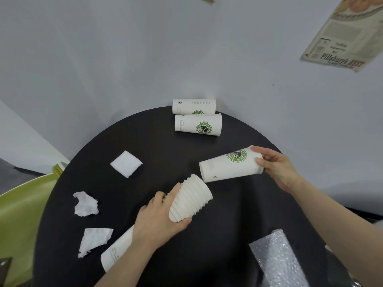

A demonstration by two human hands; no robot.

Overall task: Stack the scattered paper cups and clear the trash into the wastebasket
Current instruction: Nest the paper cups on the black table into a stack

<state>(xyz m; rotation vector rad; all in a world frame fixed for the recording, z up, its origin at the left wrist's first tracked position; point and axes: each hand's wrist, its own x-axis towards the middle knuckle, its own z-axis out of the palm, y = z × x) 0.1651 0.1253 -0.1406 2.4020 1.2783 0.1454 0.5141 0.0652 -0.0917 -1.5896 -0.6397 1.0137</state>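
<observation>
My left hand grips a long stack of nested white paper cups that lies tilted over the round black table, its open mouth pointing up and right. My right hand holds a single white cup with a green logo by its rim end, its base pointing toward the stack's mouth, a small gap between them. Two more logo cups lie on their sides at the far edge. Crumpled tissues and a folded white napkin lie at the left.
A sheet of bubble wrap lies at the near right of the table. A green chair stands at the left. A grey wall with a poster is behind the table. No wastebasket is in view.
</observation>
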